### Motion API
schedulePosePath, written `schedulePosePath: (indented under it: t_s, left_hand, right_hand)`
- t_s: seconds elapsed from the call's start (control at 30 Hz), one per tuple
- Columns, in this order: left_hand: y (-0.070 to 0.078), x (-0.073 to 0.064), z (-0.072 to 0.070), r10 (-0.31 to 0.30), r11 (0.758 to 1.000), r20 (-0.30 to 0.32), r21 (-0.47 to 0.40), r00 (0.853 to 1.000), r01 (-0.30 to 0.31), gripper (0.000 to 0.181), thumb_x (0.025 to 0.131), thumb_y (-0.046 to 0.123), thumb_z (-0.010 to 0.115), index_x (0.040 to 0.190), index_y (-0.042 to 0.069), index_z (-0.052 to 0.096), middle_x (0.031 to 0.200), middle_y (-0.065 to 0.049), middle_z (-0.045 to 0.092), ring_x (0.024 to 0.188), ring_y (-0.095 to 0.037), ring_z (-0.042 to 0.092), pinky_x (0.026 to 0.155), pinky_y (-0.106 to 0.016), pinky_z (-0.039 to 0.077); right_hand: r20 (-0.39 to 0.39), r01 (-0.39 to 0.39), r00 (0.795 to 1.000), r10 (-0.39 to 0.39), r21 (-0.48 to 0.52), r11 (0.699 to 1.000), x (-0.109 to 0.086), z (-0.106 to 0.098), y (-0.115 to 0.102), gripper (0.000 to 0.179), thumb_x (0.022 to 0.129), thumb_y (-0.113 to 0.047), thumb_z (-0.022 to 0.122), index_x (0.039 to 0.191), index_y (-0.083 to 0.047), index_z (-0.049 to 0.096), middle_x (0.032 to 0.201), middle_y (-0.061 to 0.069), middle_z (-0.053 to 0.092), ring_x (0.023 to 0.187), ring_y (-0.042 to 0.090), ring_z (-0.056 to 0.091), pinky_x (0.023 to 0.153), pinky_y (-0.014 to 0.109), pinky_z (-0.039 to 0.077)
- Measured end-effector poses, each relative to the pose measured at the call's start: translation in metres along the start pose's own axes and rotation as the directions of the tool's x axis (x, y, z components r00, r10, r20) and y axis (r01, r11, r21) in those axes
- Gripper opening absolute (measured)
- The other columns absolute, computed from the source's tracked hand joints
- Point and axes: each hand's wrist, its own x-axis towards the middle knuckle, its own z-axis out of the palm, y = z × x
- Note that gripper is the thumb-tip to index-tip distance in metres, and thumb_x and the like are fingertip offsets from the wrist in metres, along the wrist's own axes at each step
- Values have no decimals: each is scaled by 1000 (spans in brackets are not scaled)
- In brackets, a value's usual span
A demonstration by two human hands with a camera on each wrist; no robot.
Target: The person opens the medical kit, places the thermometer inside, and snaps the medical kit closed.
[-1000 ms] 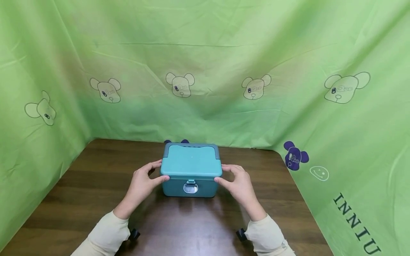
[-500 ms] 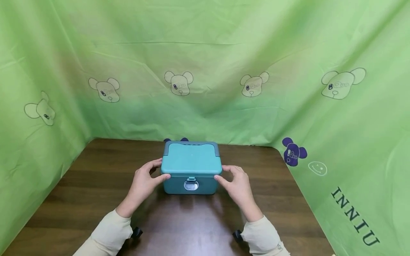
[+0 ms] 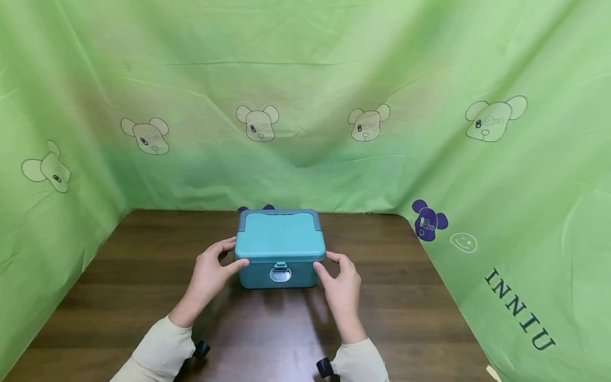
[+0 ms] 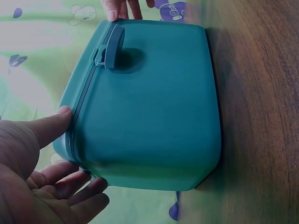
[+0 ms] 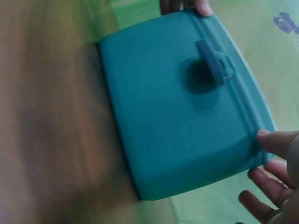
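A teal lidded storage box [image 3: 279, 236] stands on the brown table, its blue-grey handle [image 3: 279, 211] folded flat around the top. The lid is down. At the front centre the latch [image 4: 114, 49] has its flap sticking out from the wall in both wrist views. My left hand [image 3: 210, 270] pinches the box's left front corner, thumb on the lid's front edge and fingers along the side. My right hand [image 3: 343, 281] holds the opposite corner the same way, its thumb [image 5: 275, 142] at the lid seam and the lower fingers spread off the side.
A green cloth [image 3: 305, 175] with bear-head prints hangs behind the table and along both sides. The wood-grain table [image 3: 391, 297] reaches out on either side of the box. Small black wrist pieces [image 3: 202, 349] stick out from the cream sleeves. A pale object shows at the lower right edge.
My right wrist and forearm have swung inward to the left, so that hand points more straight ahead. The head view has shifted slightly. Both hands stay at the box's corners.
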Motion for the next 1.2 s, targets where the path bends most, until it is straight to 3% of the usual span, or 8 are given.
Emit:
schedulePosePath:
  t_s: [0.33, 0.57, 0.9, 1.07, 1.2]
  left_hand:
    - [-2, 1, -3, 1, 1000, -7, 5, 1000, -1, 62, 84, 36, 86, 135, 6, 66, 145, -10, 61, 138, -33, 53, 108, -54, 49]
    - [-1, 1, -4, 5, 1000, -12, 9, 1000, -5, 63, 83, 34, 87, 135, 5, 66, 143, -11, 62, 136, -33, 55, 108, -54, 50]
    - [1, 0, -2, 26, 1000, -28, 18, 999, -25, 61, 82, 31, 88, 134, 5, 67, 140, -12, 64, 133, -32, 58, 106, -53, 51]
    - [3, 0, -1, 21, 1000, -21, 17, 1000, -20, 60, 83, 31, 88, 132, 4, 68, 141, -12, 64, 135, -33, 56, 107, -53, 51]
    - [3, 0, 0, 21, 1000, -18, 18, 1000, -20, 60, 83, 32, 88, 132, 4, 68, 141, -12, 63, 135, -33, 56, 107, -53, 50]
  right_hand:
    - [-67, 2, 998, 1, 39, 999, -28, 16, -7, 56, 83, -23, 88, 133, -9, 66, 131, 10, 67, 126, 29, 59, 108, 52, 47]
    - [-172, 54, 984, -48, 32, 998, -52, 37, -13, 57, 75, -19, 93, 125, -8, 67, 130, 9, 62, 124, 29, 57, 106, 46, 44]
    - [-89, 18, 996, -14, 38, 999, -71, 64, -31, 56, 74, -25, 94, 121, -12, 67, 125, 5, 61, 121, 27, 55, 103, 48, 43]
    - [-103, -36, 994, 37, 17, 999, -74, 73, -36, 59, 72, -30, 95, 119, -12, 64, 121, 6, 60, 118, 27, 55, 101, 49, 43]
    - [-138, -39, 990, 36, -19, 999, -74, 80, -36, 61, 70, -33, 96, 116, -13, 63, 117, 6, 60, 116, 27, 55, 99, 49, 39]
